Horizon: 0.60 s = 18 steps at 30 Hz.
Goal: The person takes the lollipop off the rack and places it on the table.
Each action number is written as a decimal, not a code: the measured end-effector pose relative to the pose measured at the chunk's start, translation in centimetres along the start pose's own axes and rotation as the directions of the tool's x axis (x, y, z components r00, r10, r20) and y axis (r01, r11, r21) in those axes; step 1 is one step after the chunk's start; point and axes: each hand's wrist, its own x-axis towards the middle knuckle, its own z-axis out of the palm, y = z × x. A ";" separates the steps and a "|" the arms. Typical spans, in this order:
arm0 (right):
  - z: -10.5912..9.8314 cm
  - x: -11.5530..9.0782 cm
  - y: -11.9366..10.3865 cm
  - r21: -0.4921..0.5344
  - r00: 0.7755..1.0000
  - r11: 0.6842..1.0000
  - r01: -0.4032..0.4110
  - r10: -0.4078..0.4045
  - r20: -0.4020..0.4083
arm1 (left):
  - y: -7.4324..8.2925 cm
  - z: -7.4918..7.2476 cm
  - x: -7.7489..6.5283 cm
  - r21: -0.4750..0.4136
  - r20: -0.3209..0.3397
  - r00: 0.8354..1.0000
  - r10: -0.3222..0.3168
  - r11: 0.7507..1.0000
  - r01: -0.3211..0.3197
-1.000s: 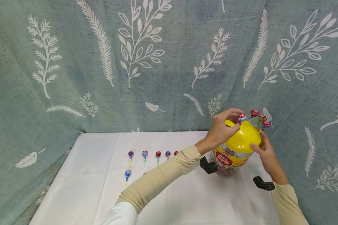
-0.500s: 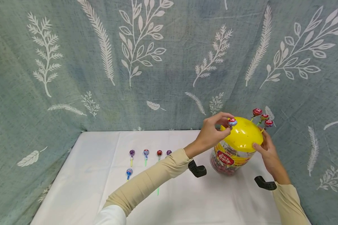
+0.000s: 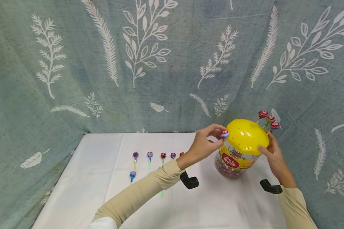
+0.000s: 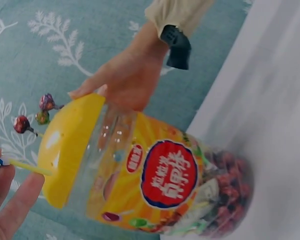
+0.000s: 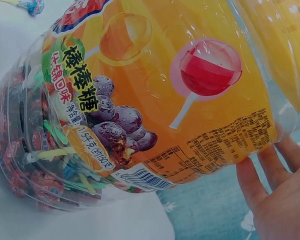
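My left hand [image 3: 202, 144] pinches a red-and-blue wrapped lollipop [image 3: 225, 134] just left of the yellow domed lid [image 3: 246, 138]. Its yellow stick [image 4: 30, 168] points toward the lid's side in the left wrist view; whether the tip touches cannot be told. Below the lid, the clear candy jar [image 3: 230, 160] carries a yellow and red label and holds many wrapped candies. My right hand [image 3: 276, 159] grips the jar's right side near the lid, thumb at the front. Several lollipops [image 3: 262, 114] stand in the lid's far right part, heads up. Small holes dot the lid.
Left of the jar, several lollipops lie on the white-covered table [image 3: 86, 178], including a purple one [image 3: 135, 155] and a blue one [image 3: 132, 174]. The left sleeve [image 3: 140, 190] hides part of them. Patterned grey-green cloth [image 3: 172, 70] hangs behind and at both sides.
The left hand has moved left and down with the lollipop, from above the lid to beside its left edge. The right hand keeps its hold on the jar.
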 end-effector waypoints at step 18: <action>0.2 -0.2 0.0 0.010 1.000 1.000 0.009 -0.009 -0.008 | 2.9 -2.9 -4.3 -0.025 0.005 0.992 -0.127 0.992 0.127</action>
